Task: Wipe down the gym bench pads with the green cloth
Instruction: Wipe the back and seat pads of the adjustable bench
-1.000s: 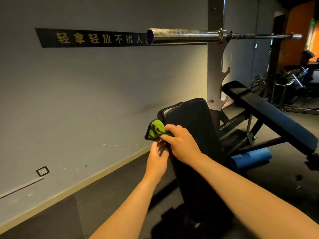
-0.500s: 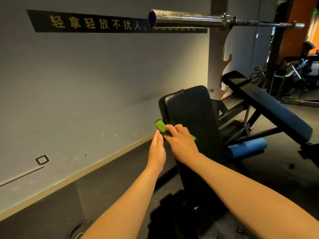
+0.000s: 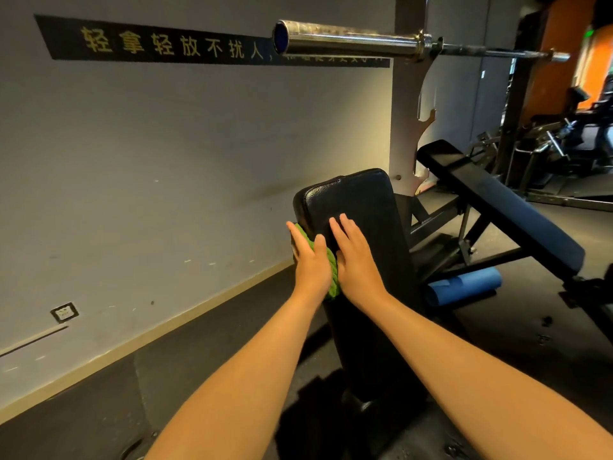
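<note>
A black padded bench pad (image 3: pixel 361 207) stands in front of me, its top end toward the rack. The green cloth (image 3: pixel 331 270) lies along the pad's left edge, mostly covered. My left hand (image 3: pixel 310 260) presses flat on the cloth with straight fingers against the pad's left side. My right hand (image 3: pixel 355 257) rests flat on the pad's face just right of the cloth, fingers straight. A second long bench pad (image 3: pixel 504 207) slopes down to the right.
A steel barbell (image 3: pixel 348 39) sits on the rack upright (image 3: pixel 409 127) above the pad. A rolled blue mat (image 3: pixel 464 288) lies on the dark floor beneath the second bench. The grey wall runs along the left; other gym machines (image 3: pixel 564 141) stand at the far right.
The cloth went from bunched in my right hand's fingers at the pad's left corner to lying flat under my left hand. My right hand let go and now lies flat on the pad.
</note>
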The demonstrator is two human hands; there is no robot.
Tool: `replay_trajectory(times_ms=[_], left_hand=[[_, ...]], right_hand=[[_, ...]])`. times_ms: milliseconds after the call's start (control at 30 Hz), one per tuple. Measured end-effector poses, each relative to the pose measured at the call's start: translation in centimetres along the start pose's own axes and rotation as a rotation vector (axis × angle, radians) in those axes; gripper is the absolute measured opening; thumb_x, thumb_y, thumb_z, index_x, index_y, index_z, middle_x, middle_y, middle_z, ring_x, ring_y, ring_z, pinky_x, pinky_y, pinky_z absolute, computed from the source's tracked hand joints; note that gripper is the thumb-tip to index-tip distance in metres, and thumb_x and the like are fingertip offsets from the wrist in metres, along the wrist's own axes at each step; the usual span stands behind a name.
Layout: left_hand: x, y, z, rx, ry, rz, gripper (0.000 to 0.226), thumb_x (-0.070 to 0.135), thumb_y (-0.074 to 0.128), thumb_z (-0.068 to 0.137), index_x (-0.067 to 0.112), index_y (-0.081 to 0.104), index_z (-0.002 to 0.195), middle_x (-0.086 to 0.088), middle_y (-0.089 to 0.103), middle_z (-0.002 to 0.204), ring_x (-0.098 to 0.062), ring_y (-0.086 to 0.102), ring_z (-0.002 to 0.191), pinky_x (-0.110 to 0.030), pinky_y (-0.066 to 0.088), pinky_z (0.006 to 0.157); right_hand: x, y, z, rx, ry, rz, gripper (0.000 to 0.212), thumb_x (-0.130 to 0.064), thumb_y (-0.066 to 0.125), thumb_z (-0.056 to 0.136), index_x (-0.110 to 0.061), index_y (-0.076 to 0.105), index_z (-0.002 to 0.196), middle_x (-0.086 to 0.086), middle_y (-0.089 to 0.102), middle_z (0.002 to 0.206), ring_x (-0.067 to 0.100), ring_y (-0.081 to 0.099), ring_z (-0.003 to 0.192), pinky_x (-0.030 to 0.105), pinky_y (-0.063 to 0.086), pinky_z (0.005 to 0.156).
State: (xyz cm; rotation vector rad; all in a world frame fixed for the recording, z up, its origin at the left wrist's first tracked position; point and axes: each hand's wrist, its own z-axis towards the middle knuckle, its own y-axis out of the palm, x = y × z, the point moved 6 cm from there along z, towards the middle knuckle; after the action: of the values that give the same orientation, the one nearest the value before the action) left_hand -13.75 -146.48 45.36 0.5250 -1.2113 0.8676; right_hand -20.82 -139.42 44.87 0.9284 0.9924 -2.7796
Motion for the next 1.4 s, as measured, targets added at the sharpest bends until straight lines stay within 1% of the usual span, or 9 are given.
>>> replay_trajectory(times_ms=[167,367,500,633,900,1100,1233,1300,1400], left_hand=[[-4.2,1.0,-2.8,0.011,-0.05,0.017,0.062,0.04,0.03,0.108,0.036,-0.007,0.158,0.005,-0.002,0.167,-0.018,0.016,0.151,-0.026,0.022,0.105],[-6.3,0.8,-4.9,0.003,-0.143,0.067,0.059,0.041,0.028,0.108,0.033,-0.002,0.159,0.001,0.001,0.167,-0.021,0.016,0.152,-0.034,0.022,0.115],[-2.0,-0.1,-2.2,0.049,-0.041,-0.061,0.06,0.034,0.031,0.109,0.033,-0.003,0.159,0.005,0.001,0.167,-0.018,0.012,0.152,-0.033,0.02,0.115],[-0.5,0.8,-0.7,0.05,-0.003,-0.077,0.07,0.019,0.038,0.107,0.034,-0.006,0.159,0.008,-0.007,0.167,-0.018,0.006,0.152,-0.028,0.017,0.107],[-6.8,2.0,-5.2,0.029,-0.074,0.064,0.062,0.039,0.03,0.108,0.037,-0.005,0.158,0.01,-0.007,0.166,-0.011,0.02,0.146,-0.027,0.024,0.108],[-8.2,1.5,-7.4,0.053,-0.191,0.147,0.066,0.039,0.044,0.105,0.022,0.012,0.16,-0.001,0.021,0.164,-0.018,0.028,0.146,-0.029,0.027,0.113],[-6.8,-1.1,-7.4,0.215,-0.19,0.107,0.053,0.035,0.06,0.098,0.021,0.045,0.148,-0.001,0.053,0.141,-0.02,0.049,0.131,-0.037,0.041,0.108],[-5.1,-2.0,-7.4,0.269,-0.127,0.05,0.045,0.037,0.06,0.098,0.023,0.052,0.14,0.0,0.056,0.133,-0.017,0.055,0.122,-0.036,0.047,0.102],[-2.6,-2.7,-7.0,0.288,-0.049,-0.015,0.035,0.038,0.054,0.101,0.024,0.057,0.132,0.004,0.057,0.127,-0.009,0.056,0.114,-0.024,0.046,0.091]], right_hand=[[1.3,1.7,-2.6,0.016,0.087,0.08,0.062,-0.022,0.047,0.103,-0.035,0.016,0.155,-0.016,0.0,0.163,0.004,-0.009,0.149,0.011,-0.006,0.109],[2.5,1.8,-3.7,0.006,0.132,0.086,0.059,-0.02,0.044,0.104,-0.04,0.018,0.153,-0.019,0.008,0.162,0.0,-0.004,0.149,0.037,0.011,0.123],[2.8,1.6,-3.8,-0.012,0.139,0.103,0.058,-0.022,0.046,0.103,-0.038,0.021,0.153,-0.018,0.012,0.162,0.001,0.0,0.149,0.046,0.016,0.123],[3.4,1.7,-4.1,-0.021,0.139,0.121,0.059,-0.02,0.047,0.103,-0.036,0.021,0.154,-0.018,0.012,0.162,0.0,0.0,0.149,0.045,0.015,0.123],[4.0,2.4,-5.2,0.011,0.163,0.122,0.06,-0.02,0.046,0.103,-0.036,0.02,0.154,-0.018,0.01,0.162,-0.001,-0.002,0.148,0.037,0.013,0.123],[4.0,2.5,-7.4,-0.063,0.224,0.222,0.061,-0.018,0.046,0.103,-0.04,0.019,0.154,-0.022,0.006,0.161,-0.004,-0.005,0.147,0.026,0.005,0.118],[2.7,0.8,-7.3,-0.056,0.256,0.237,0.052,-0.026,0.049,0.102,-0.039,0.031,0.15,-0.013,0.026,0.156,0.008,0.02,0.145,0.033,0.025,0.118],[1.4,-0.1,-7.3,-0.072,0.243,0.353,0.049,-0.03,0.051,0.101,-0.044,0.035,0.145,-0.011,0.033,0.141,0.005,0.04,0.127,0.026,0.043,0.102],[-1.0,0.5,-7.0,-0.17,0.23,0.589,0.048,-0.031,0.053,0.1,-0.05,0.034,0.14,-0.01,0.035,0.136,0.002,0.05,0.112,0.017,0.048,0.083]])
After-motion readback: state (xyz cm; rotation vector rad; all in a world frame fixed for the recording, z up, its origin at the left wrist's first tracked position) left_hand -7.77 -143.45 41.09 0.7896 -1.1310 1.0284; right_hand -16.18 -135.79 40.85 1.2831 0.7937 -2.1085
